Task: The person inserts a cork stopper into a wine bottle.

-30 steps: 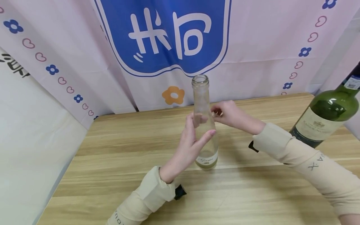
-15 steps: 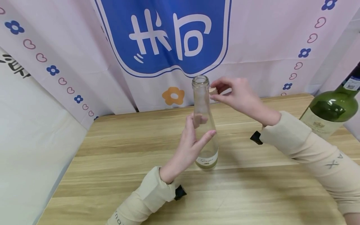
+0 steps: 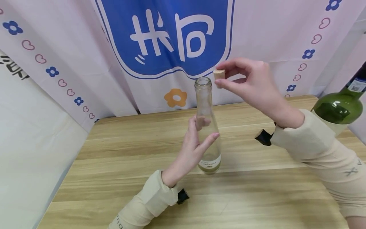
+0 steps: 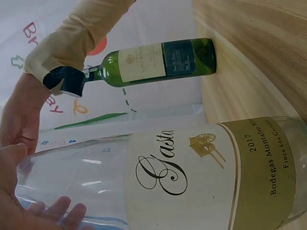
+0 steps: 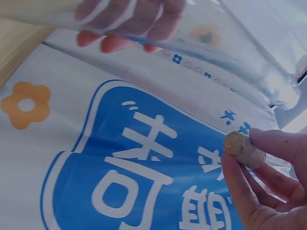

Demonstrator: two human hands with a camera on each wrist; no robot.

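Observation:
A clear glass wine bottle point(image 3: 204, 103) stands upright and uncorked on the table, with a cream and gold label point(image 4: 177, 184) low on its side. My left hand point(image 3: 188, 148) grips its body, fingers behind the glass and thumb in front. Between thumb and fingers of my right hand point(image 3: 255, 84) is a short tan cork point(image 3: 219, 74), pinched just right of the bottle's open mouth point(image 3: 203, 81) and apart from it. The right wrist view shows the cork's round end point(image 5: 234, 143) facing outward from the fingertips.
A green wine bottle point(image 3: 338, 108) with a cream label stands at the right, partly behind the right sleeve point(image 3: 320, 144). Behind the wooden table point(image 3: 123, 152) hangs a pale printed cloth point(image 3: 257, 41); a white panel point(image 3: 34, 136) is at the left.
My right hand has risen from near the table behind the bottle to the height of its mouth, bringing the cork into sight. The left hand and the clear bottle have stayed in place.

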